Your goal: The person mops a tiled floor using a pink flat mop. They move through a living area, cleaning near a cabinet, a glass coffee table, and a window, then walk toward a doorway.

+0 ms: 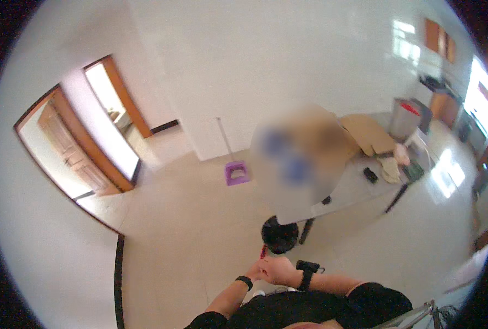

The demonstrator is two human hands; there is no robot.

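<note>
Near the lower middle, my left hand (252,270) and my right hand (277,270) are closed together around a narrow red-and-black handle (263,252); what it belongs to is unclear. My right hand partly hides the left one's fingers. A round black bin (279,233) stands on the floor just beyond my hands, beside a leg of the table (346,207). Both wrists wear black bands, with a black device by the right one.
A blurred patch covers much of the tabletop; cardboard (367,134), a grey container (404,119) and small items lie around it. A purple dustpan (227,172) stands by the back wall. Two doorways are at left; a kitchen counter (441,101) is at far right.
</note>
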